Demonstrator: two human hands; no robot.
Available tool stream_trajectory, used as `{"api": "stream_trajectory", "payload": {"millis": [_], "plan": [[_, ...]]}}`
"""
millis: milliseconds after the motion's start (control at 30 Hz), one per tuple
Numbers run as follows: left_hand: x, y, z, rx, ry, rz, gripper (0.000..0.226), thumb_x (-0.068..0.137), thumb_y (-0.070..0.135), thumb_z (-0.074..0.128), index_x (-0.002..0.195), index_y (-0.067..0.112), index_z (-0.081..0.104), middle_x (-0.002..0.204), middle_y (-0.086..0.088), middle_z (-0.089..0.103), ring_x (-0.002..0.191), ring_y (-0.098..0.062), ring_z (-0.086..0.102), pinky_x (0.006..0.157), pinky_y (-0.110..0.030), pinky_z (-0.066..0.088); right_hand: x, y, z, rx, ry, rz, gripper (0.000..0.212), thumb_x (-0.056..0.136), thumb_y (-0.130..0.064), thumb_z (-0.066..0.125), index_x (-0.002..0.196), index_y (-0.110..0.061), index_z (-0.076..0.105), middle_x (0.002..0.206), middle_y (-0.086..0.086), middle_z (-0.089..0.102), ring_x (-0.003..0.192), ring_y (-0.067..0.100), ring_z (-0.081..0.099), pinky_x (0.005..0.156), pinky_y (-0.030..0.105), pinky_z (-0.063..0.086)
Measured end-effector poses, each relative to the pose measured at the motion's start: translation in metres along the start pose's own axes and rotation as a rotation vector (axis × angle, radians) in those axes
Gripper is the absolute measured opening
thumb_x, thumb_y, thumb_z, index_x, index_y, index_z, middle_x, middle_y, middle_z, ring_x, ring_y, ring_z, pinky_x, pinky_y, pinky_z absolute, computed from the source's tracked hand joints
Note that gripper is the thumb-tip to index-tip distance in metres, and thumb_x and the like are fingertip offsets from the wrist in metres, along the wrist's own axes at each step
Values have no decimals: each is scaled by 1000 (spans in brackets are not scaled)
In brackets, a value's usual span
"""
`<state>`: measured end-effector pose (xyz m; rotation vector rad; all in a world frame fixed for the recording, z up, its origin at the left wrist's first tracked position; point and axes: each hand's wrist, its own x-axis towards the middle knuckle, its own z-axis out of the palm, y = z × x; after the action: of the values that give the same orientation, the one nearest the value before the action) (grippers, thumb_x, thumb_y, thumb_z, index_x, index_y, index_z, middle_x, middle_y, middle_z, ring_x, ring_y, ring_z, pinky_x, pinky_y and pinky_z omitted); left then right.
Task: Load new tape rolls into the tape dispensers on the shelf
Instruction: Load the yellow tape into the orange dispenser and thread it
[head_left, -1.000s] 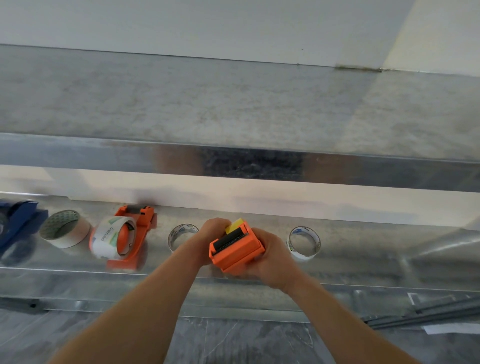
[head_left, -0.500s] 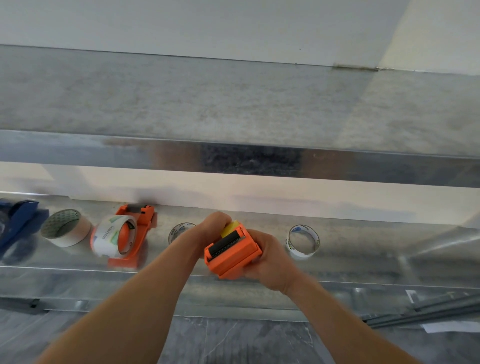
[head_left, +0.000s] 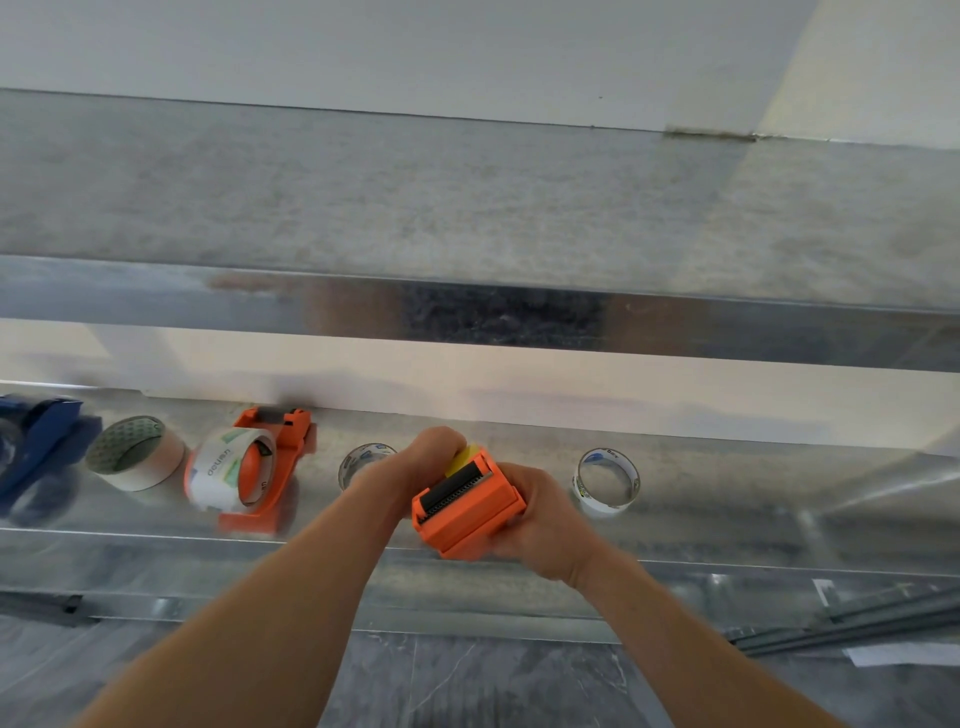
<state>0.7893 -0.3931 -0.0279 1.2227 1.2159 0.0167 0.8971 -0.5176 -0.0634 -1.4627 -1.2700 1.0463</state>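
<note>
Held just above the front edge of the metal shelf, between both grips: an orange tape dispenser, tilted, with its black toothed strip turned up toward the camera. Wrapped round its right side and underside by the right grip, closed firmly on the body. Met at its far left corner by the left grip, curled tight against a yellow part; impossible to tell whether that is a roll or a piece of the dispenser. Judged mid-load, with no roll plainly seated here yet. Just behind the left grip, partly hidden, a clear tape roll loose on the shelf; well to the right of the right grip, a second clear tape roll with blue print, also loose. Farther left of the left grip, a second orange dispenser already carrying a printed roll, so probably finished; beyond it a loose beige masking tape roll, then a blue dispenser at the frame edge, too blurred to say whether loaded. Likely left: seating a roll in the held dispenser, setting it back, then seeing to the blue one.
</note>
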Motion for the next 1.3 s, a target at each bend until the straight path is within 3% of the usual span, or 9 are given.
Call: {"api": "stream_trajectory", "payload": {"millis": [200,433,567,633,767,900,1033,1133,1300], "plan": [[3,-2,0,11,43,14,38,94,1,33,58,13,35,33,4,41,26,-6,41,32,-11,33,0,-3,2,41,-9,-4,42,63,-20,87,97,-3,71,81,4,70,76,8,59,77,33,56],[2,-3,-3,-14,10,-52,34,93,6,35,59,14,37,46,-3,42,35,-13,44,46,-18,39,2,-1,2,34,-23,2,39,65,-19,88,95,-2,70,81,12,71,77,12,60,79,46,57],[3,-3,-3,-2,22,-40,31,93,6,36,63,14,38,53,-4,44,42,-14,45,50,-22,39,5,3,2,35,-16,11,42,64,-20,87,96,1,69,87,27,69,78,14,59,81,55,56],[2,-2,-2,9,34,-28,31,95,7,37,64,14,38,57,-3,44,45,-13,45,49,-22,39,6,4,2,28,-21,9,41,65,-18,88,96,0,69,88,27,69,79,15,60,82,57,56],[2,-1,-1,32,49,3,38,94,0,34,59,13,34,49,-2,40,31,-8,42,41,-17,37,7,6,0,34,-29,7,39,65,-14,87,95,1,69,88,28,69,79,17,60,81,59,56],[-1,0,-1,28,-8,-15,37,96,4,35,60,13,37,43,2,44,35,-9,46,44,-18,38,6,3,1,50,-34,3,43,62,-21,87,94,0,69,81,20,70,77,14,60,78,49,57],[-5,2,1,41,13,-29,32,97,14,37,66,14,43,61,-1,45,51,-13,44,48,-25,35,6,0,0,73,-39,13,46,58,-25,85,92,2,68,78,2,65,76,11,55,73,37,54],[-3,2,2,35,2,-1,38,96,3,35,60,12,34,56,-5,39,37,-8,43,45,-20,36,6,0,-1,63,-45,19,41,59,-20,84,90,1,68,76,0,63,74,10,53,71,35,52],[-9,5,4,51,29,8,33,99,13,39,66,14,45,67,-1,45,57,-12,43,50,-24,35,5,-1,-4,44,-56,23,32,62,-7,85,89,0,68,75,-3,62,73,7,52,71,32,51]]}}
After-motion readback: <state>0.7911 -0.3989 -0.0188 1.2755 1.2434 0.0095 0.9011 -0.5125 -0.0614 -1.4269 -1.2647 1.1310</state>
